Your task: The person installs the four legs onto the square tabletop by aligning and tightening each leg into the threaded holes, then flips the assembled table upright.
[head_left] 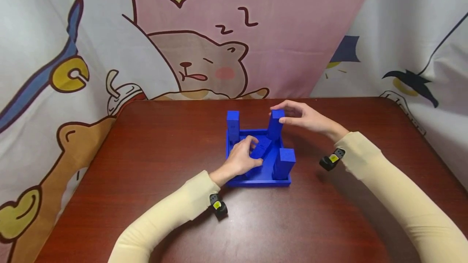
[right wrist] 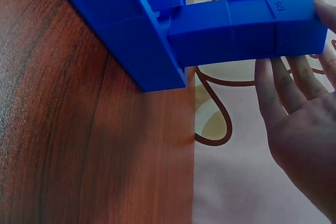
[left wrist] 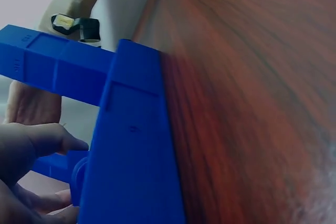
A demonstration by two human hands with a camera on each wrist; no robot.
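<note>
A square blue tray (head_left: 261, 183) lies on the table with blue posts standing at its back left (head_left: 233, 125), back right (head_left: 276, 125) and front right (head_left: 284, 163) corners. My left hand (head_left: 241, 157) reaches over the tray's left side and grips a tilted blue block (head_left: 261, 148) between thumb and fingers. In the left wrist view the tray wall hides part of that block (left wrist: 77, 174). At the back right corner, my right hand (head_left: 305, 117) holds the post near its top. The right wrist view shows the thumb and fingers on opposite sides of this numbered post (right wrist: 252, 30).
Brown wooden table (head_left: 164, 141) surrounds the tray. A printed cartoon curtain (head_left: 285, 31) hangs along the table's back and sides. Each sleeved wrist carries a small black camera, one on the left (head_left: 218, 207) and one on the right (head_left: 332, 159).
</note>
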